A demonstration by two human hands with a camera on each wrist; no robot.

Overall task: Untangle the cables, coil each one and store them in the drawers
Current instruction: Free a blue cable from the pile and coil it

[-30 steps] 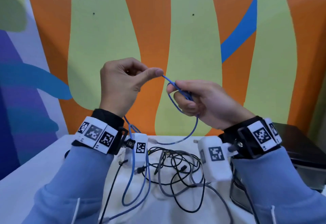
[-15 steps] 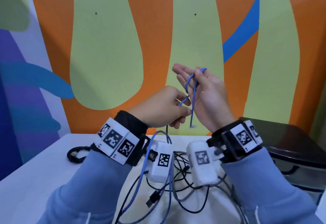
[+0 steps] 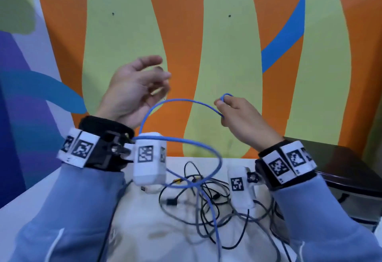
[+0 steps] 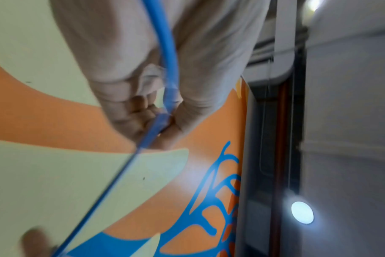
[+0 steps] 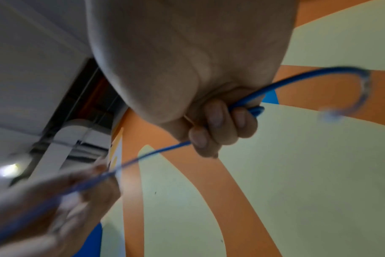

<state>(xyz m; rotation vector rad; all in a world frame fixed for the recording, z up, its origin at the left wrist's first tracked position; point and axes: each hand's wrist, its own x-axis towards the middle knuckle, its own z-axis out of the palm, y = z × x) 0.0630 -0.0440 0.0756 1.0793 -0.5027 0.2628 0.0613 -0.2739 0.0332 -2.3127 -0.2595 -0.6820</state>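
Note:
A thin blue cable (image 3: 182,101) arches in the air between my two hands, above the table. My right hand (image 3: 222,104) grips a small loop of it, which pokes out above the fingers; in the right wrist view the curled fingers (image 5: 218,121) pin two strands. My left hand (image 3: 159,73) is raised to the left and blurred. The left wrist view shows the blue cable (image 4: 167,52) running along the palm and pinched between thumb and fingers (image 4: 141,114). The rest of the cable loops past my left wrist and drops to the table.
A tangle of black and grey cables (image 3: 206,197) lies on the white table (image 3: 41,195) under my hands, with a white plug (image 3: 148,189) and a black plug (image 3: 171,201). A black drawer unit (image 3: 343,168) stands at the right. A painted wall is close behind.
My left hand has swung from beside the right hand up and out to the left, drawing a length of blue cable between them. The right hand has closed over its loop.

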